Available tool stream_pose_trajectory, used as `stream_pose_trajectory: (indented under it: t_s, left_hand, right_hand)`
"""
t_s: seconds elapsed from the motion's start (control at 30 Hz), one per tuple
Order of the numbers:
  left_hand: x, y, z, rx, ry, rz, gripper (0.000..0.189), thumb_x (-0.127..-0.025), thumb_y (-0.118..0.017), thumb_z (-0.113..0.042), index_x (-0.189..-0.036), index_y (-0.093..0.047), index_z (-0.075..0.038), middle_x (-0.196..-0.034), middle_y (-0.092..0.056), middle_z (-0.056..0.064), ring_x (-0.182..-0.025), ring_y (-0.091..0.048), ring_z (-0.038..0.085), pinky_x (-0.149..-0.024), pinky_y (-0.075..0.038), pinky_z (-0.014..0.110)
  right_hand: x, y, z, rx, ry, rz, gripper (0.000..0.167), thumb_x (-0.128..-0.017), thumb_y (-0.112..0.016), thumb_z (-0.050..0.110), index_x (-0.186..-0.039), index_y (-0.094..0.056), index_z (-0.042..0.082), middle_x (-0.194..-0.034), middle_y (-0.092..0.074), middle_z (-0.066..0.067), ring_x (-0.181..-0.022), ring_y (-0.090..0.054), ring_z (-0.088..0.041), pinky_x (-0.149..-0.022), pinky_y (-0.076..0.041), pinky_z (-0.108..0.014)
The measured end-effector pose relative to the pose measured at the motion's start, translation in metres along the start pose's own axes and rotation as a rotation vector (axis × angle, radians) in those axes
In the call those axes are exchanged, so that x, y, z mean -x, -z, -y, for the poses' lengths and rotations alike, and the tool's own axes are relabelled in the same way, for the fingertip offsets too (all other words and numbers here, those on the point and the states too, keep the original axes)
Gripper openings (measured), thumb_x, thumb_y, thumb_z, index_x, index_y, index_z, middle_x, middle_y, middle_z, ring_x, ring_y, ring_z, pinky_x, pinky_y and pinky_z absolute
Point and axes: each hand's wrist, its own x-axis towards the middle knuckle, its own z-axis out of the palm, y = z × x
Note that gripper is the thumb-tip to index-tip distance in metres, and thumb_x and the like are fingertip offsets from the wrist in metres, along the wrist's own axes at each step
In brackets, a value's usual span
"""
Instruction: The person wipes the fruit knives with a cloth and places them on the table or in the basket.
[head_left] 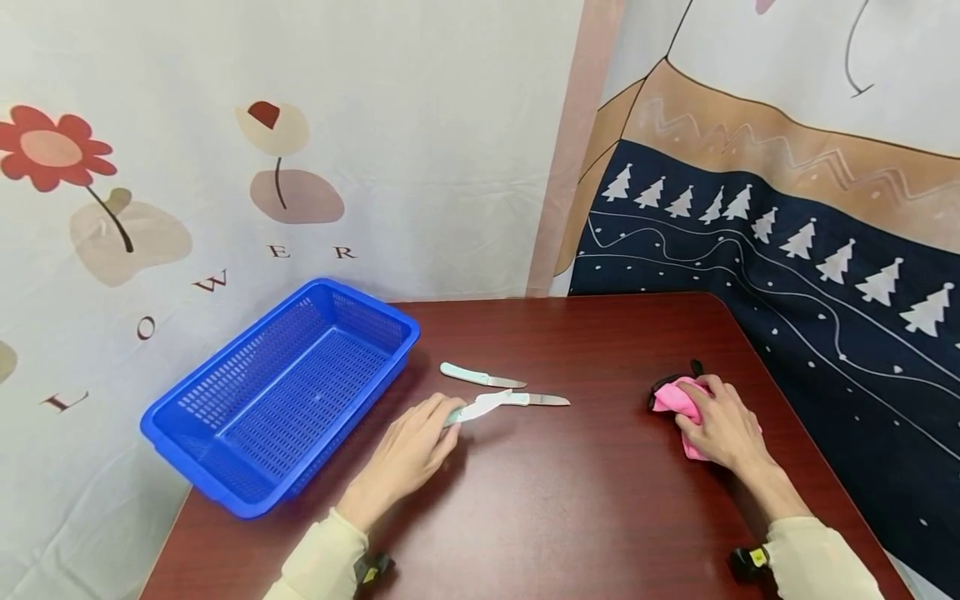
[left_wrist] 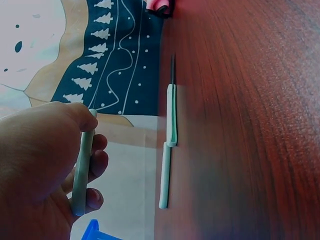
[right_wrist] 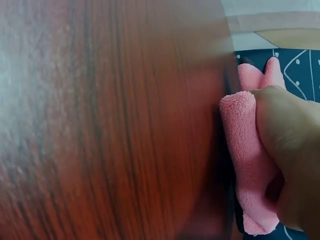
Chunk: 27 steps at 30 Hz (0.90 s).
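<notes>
My left hand (head_left: 408,450) holds a knife (head_left: 480,407) by its pale green handle, above the table and left of centre. In the left wrist view, the thumb and curled fingers are around the handle (left_wrist: 82,175). Two similar knives with light handles lie on the table just beyond that hand: one knife (head_left: 465,372) farther back, the other knife (head_left: 547,400) partly hidden behind the held blade. On the right, my right hand (head_left: 727,425) grips a bunched pink cloth (right_wrist: 247,160). Something black shows along the cloth's edge; its kind is unclear.
A blue perforated plastic basket (head_left: 405,333) stands at the left of the brown wooden table (head_left: 570,500), with nothing visible in it. Printed curtains (head_left: 450,125) hang directly behind the table and along its right side.
</notes>
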Motion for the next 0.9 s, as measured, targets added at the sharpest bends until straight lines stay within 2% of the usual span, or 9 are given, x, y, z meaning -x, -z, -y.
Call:
stream_pose_trajectory:
  t_s: [0.17, 0.4, 0.73, 0.9]
  left_hand:
    - [-0.002, 0.001, 0.000, 0.002, -0.001, -0.030, 0.025, -0.102, -0.078, -0.009, -0.126, -0.072, -0.009, -0.102, -0.068, -0.001, -0.082, -0.065, 0.012, -0.074, -0.061, 0.034]
    - [-0.006, 0.001, -0.002, -0.013, 0.004, -0.056, 0.025, -0.101, -0.077, -0.009, -0.126, -0.072, -0.008, -0.101, -0.068, -0.001, -0.079, -0.064, 0.012, -0.070, -0.060, 0.032]
    - [-0.014, 0.002, -0.008, -0.033, 0.007, -0.076, 0.026, -0.100, -0.078, -0.010, -0.125, -0.072, -0.007, -0.100, -0.067, 0.001, -0.077, -0.062, 0.012, -0.067, -0.059, 0.034]
    - [-0.018, 0.003, -0.012, -0.011, 0.017, -0.047, 0.027, -0.102, -0.079, -0.012, -0.128, -0.072, -0.008, -0.104, -0.068, 0.001, -0.081, -0.062, 0.014, -0.070, -0.059, 0.037]
  right_hand:
    - [0.000, 0.003, 0.013, -0.046, 0.068, -0.107, 0.053, -0.089, -0.080, 0.016, -0.140, -0.072, 0.008, -0.138, -0.063, -0.025, -0.118, -0.058, -0.043, -0.078, -0.062, -0.071]
    - [-0.012, 0.016, 0.047, -0.096, 0.198, -0.248, 0.055, -0.083, -0.082, 0.014, -0.137, -0.076, 0.010, -0.137, -0.067, -0.021, -0.114, -0.061, -0.038, -0.075, -0.063, -0.063]
    - [-0.027, 0.032, 0.090, -0.151, 0.380, -0.361, 0.060, -0.078, -0.082, 0.013, -0.137, -0.077, 0.008, -0.138, -0.068, -0.024, -0.114, -0.063, -0.038, -0.069, -0.066, -0.057]
    - [-0.032, 0.038, 0.110, -0.191, 0.452, -0.407, 0.063, -0.076, -0.084, 0.013, -0.138, -0.077, 0.008, -0.138, -0.069, -0.024, -0.114, -0.065, -0.038, -0.070, -0.067, -0.056]
